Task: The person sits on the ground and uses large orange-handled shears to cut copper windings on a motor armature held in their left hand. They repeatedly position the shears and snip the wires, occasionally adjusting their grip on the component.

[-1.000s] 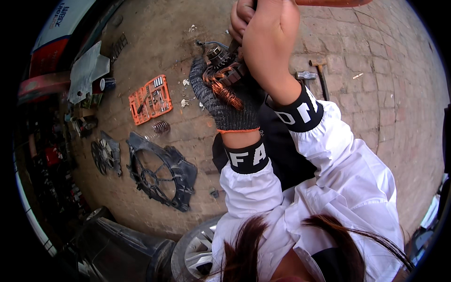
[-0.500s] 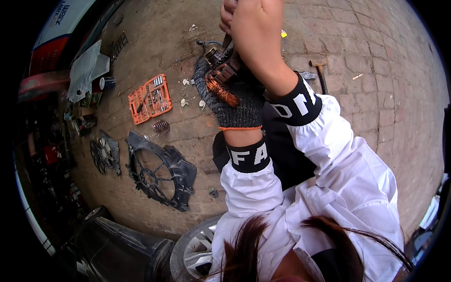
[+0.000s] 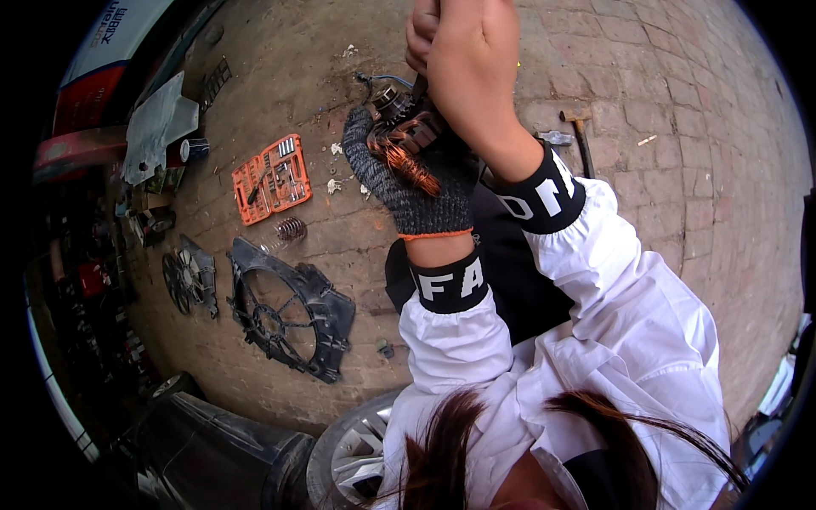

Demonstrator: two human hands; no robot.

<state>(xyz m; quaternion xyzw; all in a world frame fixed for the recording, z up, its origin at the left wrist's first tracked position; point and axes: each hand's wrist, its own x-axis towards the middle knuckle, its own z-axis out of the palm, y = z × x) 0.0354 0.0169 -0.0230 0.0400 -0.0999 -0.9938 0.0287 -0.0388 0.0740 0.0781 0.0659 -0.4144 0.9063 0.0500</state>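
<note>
Holding a copper-wound motor core (image 3: pixel 415 136) in the gloved left hand (image 3: pixel 387 180): frayed wire tail (image 3: pixel 421 177) points near-right, toothed end (image 3: pixel 391 102) far-left. Bare right hand (image 3: pixel 472 72), just far-right, closed round a dark tool (image 3: pixel 420 85) angled corewards; can't tell contact from here.

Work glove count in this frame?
1. The dark grey knit glove is on the left hand, which holds a copper-wound part. The right hand is bare. Others could be hidden in the dark clutter at far left.
</note>
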